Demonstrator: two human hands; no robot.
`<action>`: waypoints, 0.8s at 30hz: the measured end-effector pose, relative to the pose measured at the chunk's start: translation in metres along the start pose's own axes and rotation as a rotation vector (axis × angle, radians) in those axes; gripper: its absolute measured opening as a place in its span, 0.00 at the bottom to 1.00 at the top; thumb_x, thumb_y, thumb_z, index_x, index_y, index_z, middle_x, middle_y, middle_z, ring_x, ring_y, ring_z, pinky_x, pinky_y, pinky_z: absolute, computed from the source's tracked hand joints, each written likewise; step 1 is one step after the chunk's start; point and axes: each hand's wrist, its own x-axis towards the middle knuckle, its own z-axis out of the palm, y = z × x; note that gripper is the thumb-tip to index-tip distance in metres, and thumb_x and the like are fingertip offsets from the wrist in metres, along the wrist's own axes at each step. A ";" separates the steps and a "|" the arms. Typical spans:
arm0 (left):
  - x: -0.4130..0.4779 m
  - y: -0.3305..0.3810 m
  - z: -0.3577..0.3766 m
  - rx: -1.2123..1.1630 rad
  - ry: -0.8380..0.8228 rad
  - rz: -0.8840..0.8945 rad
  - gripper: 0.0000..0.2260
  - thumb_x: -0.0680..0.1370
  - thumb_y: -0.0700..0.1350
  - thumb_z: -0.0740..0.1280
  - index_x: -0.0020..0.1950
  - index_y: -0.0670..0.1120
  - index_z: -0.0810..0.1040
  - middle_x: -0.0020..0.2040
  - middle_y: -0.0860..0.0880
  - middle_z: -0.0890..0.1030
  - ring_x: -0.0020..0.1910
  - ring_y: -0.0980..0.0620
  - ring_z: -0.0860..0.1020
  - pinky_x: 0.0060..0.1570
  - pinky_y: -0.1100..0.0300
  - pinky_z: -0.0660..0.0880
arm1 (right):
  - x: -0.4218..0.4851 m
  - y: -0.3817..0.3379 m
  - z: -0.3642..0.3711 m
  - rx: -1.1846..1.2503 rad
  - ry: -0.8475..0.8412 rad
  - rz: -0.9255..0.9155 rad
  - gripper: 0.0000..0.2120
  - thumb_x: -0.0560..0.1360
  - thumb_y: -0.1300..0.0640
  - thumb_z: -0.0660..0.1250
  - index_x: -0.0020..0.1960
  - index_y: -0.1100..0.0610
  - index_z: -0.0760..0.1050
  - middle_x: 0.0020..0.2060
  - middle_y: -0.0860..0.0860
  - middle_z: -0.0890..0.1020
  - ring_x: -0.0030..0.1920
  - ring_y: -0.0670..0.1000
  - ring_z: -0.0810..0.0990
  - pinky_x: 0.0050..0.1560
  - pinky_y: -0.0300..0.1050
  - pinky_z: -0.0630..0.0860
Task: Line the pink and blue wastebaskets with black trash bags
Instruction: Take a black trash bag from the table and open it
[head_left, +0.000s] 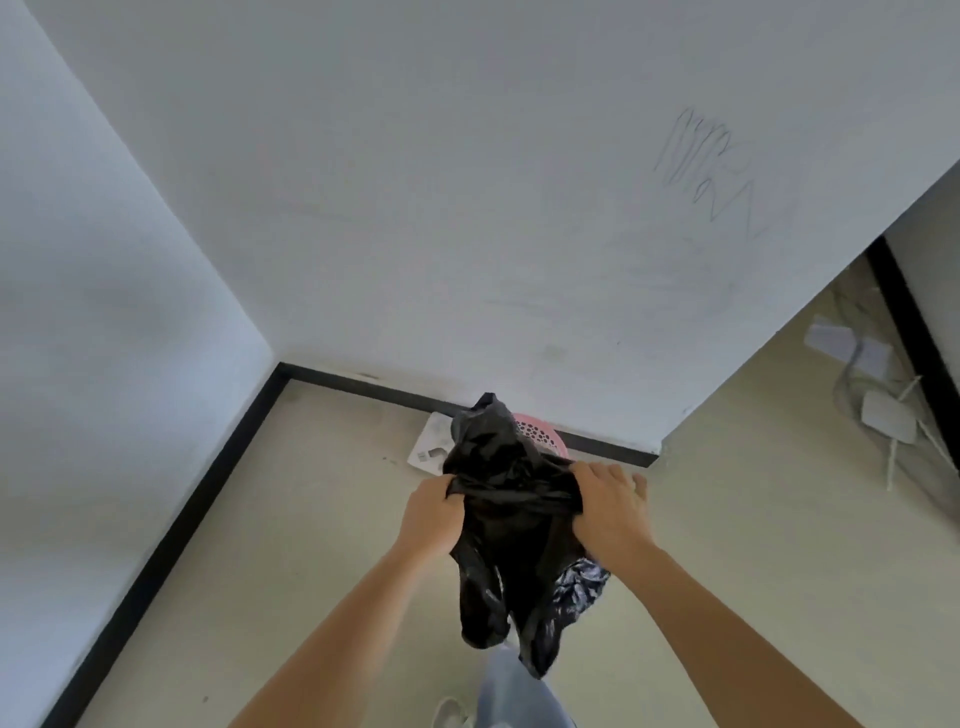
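I hold a black trash bag (506, 525) stretched between both hands above the floor. My left hand (434, 514) grips its left edge and my right hand (610, 512) grips its right edge. The bag's handles dangle below and its closed end sticks up toward the wall. Behind the bag, a pink perforated wastebasket (543, 434) stands against the wall, mostly hidden. A dark patterned thing (579, 584) shows under my right wrist; I cannot tell what it is. No blue wastebasket is visible.
A white printed paper (431, 444) lies on the floor left of the pink basket. White walls with a black baseboard (171, 525) form a corner at left. White boxes and cables (883, 410) lie in the passage at right. My leg and shoe (498, 696) are below.
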 end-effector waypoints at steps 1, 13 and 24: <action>0.021 -0.002 0.002 -0.003 -0.014 -0.007 0.12 0.76 0.37 0.54 0.33 0.43 0.69 0.31 0.48 0.72 0.33 0.46 0.71 0.29 0.58 0.60 | 0.019 0.010 0.005 0.025 -0.045 0.064 0.23 0.70 0.62 0.61 0.65 0.52 0.68 0.64 0.50 0.74 0.67 0.55 0.66 0.70 0.57 0.57; 0.249 -0.050 0.068 0.027 -0.277 -0.112 0.22 0.71 0.38 0.65 0.65 0.49 0.72 0.67 0.47 0.71 0.61 0.47 0.74 0.51 0.59 0.72 | 0.231 0.053 0.093 1.017 -0.194 0.383 0.21 0.78 0.69 0.54 0.67 0.55 0.72 0.54 0.55 0.78 0.43 0.49 0.76 0.37 0.34 0.73; 0.407 -0.157 0.187 0.079 -0.473 -0.150 0.13 0.66 0.31 0.58 0.32 0.50 0.71 0.27 0.52 0.72 0.28 0.48 0.70 0.30 0.58 0.63 | 0.379 0.081 0.285 1.191 -0.229 0.460 0.18 0.79 0.65 0.55 0.57 0.47 0.78 0.52 0.51 0.82 0.54 0.52 0.80 0.60 0.48 0.76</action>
